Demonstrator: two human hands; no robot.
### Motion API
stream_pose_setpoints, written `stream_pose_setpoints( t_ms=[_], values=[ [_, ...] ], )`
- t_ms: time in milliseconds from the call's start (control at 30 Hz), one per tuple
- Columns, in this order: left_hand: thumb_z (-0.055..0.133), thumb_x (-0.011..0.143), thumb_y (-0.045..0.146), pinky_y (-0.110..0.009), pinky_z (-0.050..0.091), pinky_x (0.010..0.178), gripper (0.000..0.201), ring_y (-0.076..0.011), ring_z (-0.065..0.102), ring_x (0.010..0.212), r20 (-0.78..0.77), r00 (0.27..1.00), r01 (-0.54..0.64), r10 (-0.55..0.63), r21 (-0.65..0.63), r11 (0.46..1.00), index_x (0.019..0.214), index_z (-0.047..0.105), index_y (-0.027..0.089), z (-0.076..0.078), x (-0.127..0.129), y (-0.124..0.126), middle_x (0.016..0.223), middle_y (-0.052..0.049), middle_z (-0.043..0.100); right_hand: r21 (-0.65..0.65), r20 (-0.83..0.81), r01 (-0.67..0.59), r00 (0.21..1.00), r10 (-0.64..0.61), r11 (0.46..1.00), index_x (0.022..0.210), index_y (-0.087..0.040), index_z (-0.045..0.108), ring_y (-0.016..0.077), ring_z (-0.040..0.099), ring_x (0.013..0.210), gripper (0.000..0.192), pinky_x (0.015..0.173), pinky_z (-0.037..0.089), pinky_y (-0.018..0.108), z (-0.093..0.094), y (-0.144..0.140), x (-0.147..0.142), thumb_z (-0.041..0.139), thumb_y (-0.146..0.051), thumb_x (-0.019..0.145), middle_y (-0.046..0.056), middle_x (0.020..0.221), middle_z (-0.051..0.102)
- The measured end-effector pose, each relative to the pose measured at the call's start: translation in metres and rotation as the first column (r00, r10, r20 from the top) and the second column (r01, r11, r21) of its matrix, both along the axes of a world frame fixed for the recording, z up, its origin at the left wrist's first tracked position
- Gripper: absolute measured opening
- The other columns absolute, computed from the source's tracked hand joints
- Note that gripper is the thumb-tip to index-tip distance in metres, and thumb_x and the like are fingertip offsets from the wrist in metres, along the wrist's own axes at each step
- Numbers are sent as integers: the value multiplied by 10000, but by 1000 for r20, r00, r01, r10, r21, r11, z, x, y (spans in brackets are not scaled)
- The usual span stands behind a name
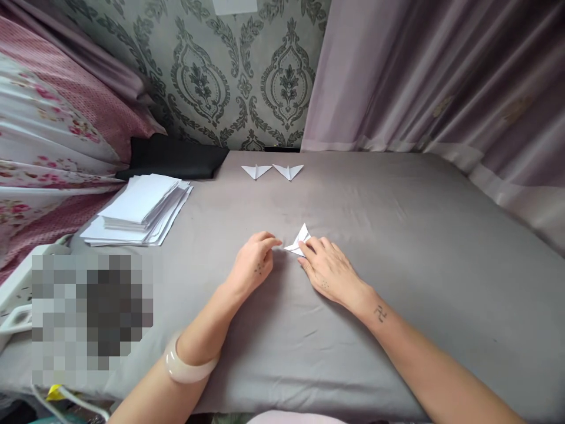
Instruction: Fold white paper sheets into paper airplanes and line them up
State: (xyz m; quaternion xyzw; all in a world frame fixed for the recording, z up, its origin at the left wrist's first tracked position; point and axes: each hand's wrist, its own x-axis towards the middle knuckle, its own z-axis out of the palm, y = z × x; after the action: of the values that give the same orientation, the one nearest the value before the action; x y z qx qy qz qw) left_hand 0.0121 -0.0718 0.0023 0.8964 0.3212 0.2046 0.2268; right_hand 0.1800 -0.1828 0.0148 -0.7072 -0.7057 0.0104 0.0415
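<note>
The right hand (333,268) is partly open, palm down, its fingertips resting on a small white folded paper (296,246) on the bed-like grey surface (419,235); whether the thumb also pinches it cannot be told. At the paper's nine o'clock, the left hand (256,262) is loosely curled, its forefinger near the paper's pointed tip; whether it grips anything is unclear. A pale bangle (188,366) circles the left forearm, between seven and eight o'clock from the paper. Farther out, two folded white paper shapes with raised middle ridges lie side by side: the left one (250,169) at eleven o'clock, the right one (294,171) just short of twelve. A stack of white paper (141,200) sits just past nine, a black cloth (176,158) at ten, and a mauve curtain (432,82) hangs between one and two.
</note>
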Motion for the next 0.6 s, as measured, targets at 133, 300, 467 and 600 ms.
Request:
stream_pose_setpoints(
  t_ms=[133,300,467,600],
  values=[
    [318,854,-7,-288,518,816,465,-180,566,977,-146,978,166,-147,120,979,1175,605,168,-1,6,-11,1101,-85,629,12,16,2,1000,-2,1000,1295,-159,519,227,496,945,387,804,405,352,1,1,0,346,-324,990,105,1140,585],
    [348,837,-15,-326,497,831,486,-207,537,977,-384,905,291,-184,241,926,1267,515,139,3,12,-20,1153,-96,590,31,4,2,1000,-2,1000,1291,-149,520,232,494,960,386,825,407,359,0,0,-1,349,-322,990,104,1131,587],
    [405,864,60,-345,489,716,327,-238,551,922,-535,839,288,-99,283,915,1138,576,111,5,23,-32,1059,-122,585,51,-29,11,1000,-10,999,1352,-131,466,238,484,985,430,872,407,376,-5,-5,-2,354,-327,987,114,1166,577],
    [452,856,84,-330,482,691,250,-231,559,894,-578,812,281,-79,269,921,1054,602,116,7,30,-38,996,-112,579,52,-60,6,998,-3,999,1402,-170,430,236,479,1006,454,905,401,383,-7,-9,-4,340,-335,989,114,1202,560]
  ],
)
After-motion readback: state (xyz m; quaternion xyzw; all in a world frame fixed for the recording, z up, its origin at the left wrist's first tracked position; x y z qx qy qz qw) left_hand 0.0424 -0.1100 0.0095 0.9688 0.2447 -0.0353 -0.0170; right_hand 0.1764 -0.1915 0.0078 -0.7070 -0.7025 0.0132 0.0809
